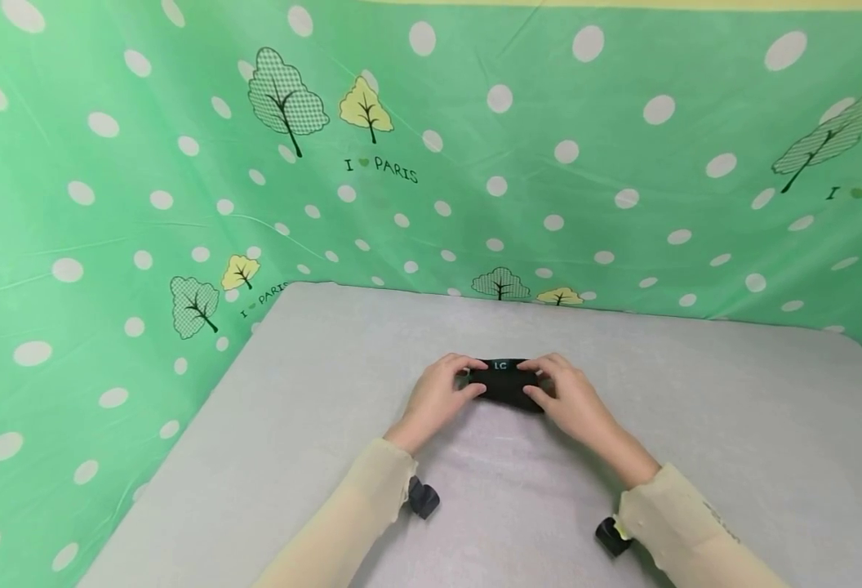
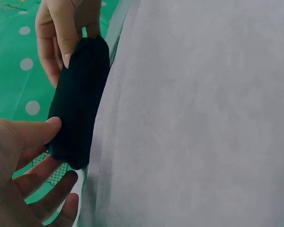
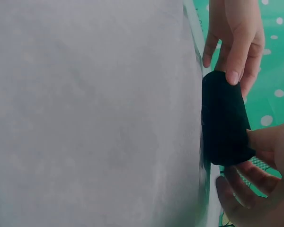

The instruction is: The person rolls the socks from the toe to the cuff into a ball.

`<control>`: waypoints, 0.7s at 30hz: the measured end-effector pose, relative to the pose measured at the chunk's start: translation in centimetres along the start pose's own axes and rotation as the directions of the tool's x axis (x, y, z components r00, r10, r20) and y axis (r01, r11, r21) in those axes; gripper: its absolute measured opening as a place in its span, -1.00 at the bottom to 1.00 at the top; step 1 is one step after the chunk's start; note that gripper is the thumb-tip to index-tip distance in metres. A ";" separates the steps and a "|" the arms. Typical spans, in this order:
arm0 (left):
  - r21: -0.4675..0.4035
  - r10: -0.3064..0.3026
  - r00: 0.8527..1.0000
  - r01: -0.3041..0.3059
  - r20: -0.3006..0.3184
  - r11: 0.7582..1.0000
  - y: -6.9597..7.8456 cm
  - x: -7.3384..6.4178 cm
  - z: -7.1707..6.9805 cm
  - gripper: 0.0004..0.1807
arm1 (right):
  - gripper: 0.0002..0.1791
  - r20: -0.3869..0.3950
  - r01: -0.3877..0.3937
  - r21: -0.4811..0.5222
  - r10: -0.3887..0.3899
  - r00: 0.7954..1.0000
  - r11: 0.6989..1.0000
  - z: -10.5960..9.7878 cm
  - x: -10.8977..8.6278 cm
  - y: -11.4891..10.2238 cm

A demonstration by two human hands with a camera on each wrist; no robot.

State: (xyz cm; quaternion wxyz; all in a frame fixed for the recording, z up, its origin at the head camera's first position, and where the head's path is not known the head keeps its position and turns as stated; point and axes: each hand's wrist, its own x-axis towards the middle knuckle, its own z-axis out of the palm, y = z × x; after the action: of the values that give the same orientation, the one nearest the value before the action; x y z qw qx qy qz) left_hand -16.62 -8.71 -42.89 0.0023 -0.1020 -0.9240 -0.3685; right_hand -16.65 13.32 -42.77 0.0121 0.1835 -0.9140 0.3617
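Note:
A rolled black cloth (image 1: 506,385) with small light letters on its upper band is held near the middle of the table. At its left end, my left hand (image 1: 440,394) pinches it between thumb and fingers. The right end is gripped by my right hand (image 1: 569,395), thumb in front and fingers at the top edge. In the left wrist view the black roll (image 2: 80,101) shows as a thick, soft cylinder, the left thumb (image 2: 35,132) pressing its near end. The right wrist view shows the same roll (image 3: 225,118) between both hands.
The grey cloth-covered table (image 1: 313,392) spreads around both hands. Behind it hangs a green curtain (image 1: 446,220) with white dots and printed trees. A dark wrist device (image 1: 423,497) sits by the left sleeve, another dark device (image 1: 612,536) by the right.

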 end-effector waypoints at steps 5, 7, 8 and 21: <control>0.032 -0.029 1.000 0.029 -0.003 0.999 0.0 0.4 0.2 -0.70 | -0.65 -0.037 0.072 -0.001 -0.072 0.997 0.997 0.1 -0.1 0.0; 0.038 -0.034 0.999 0.034 -0.007 0.999 0.1 0.6 0.1 -0.71 | -0.62 -0.042 0.095 -0.015 -0.095 0.995 0.995 0.0 -0.1 0.0; 0.041 -0.035 0.999 0.035 -0.010 0.999 0.2 0.7 0.1 -0.71 | -0.61 -0.044 0.101 -0.026 -0.102 0.994 0.995 0.0 0.0 0.0; 0.033 0.027 0.999 -0.025 -0.035 0.999 0.2 1.0 -0.1 -0.75 | -0.73 0.006 0.038 -0.079 -0.037 0.999 0.996 -0.4 1.0 0.0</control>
State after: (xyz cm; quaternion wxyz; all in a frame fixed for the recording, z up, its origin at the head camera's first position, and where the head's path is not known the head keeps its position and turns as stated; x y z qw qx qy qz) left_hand -17.56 -8.42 -42.61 0.0251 -0.1074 -0.9283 -0.3551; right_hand -17.62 13.28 -42.28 0.0241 0.2008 -0.9240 0.3245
